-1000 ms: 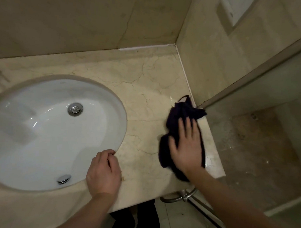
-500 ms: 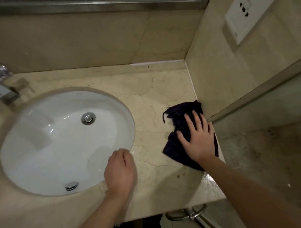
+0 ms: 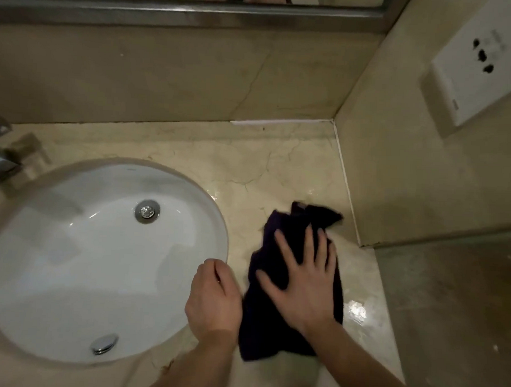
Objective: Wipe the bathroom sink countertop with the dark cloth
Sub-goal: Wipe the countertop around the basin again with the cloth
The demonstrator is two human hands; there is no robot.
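Observation:
A dark cloth (image 3: pixel 268 324) lies crumpled on the beige marble countertop (image 3: pixel 249 164), right of the white oval sink (image 3: pixel 72 259). My right hand (image 3: pixel 303 284) presses flat on the cloth with fingers spread. My left hand (image 3: pixel 213 299) rests curled on the sink's right rim, its fingers closed with nothing in them, just left of the cloth. A wet sheen shows on the countertop beside the cloth, near the right edge.
A chrome faucet (image 3: pixel 0 155) stands at the far left. The drain (image 3: pixel 147 211) sits in the basin. The right wall carries a white socket plate (image 3: pixel 479 65). A mirror frame (image 3: pixel 197 11) runs along the top. The countertop's right edge drops to the floor (image 3: pixel 452 316).
My right hand has slid the cloth leftward and toward me, close to my left hand. The view has tilted up, showing the mirror frame and socket.

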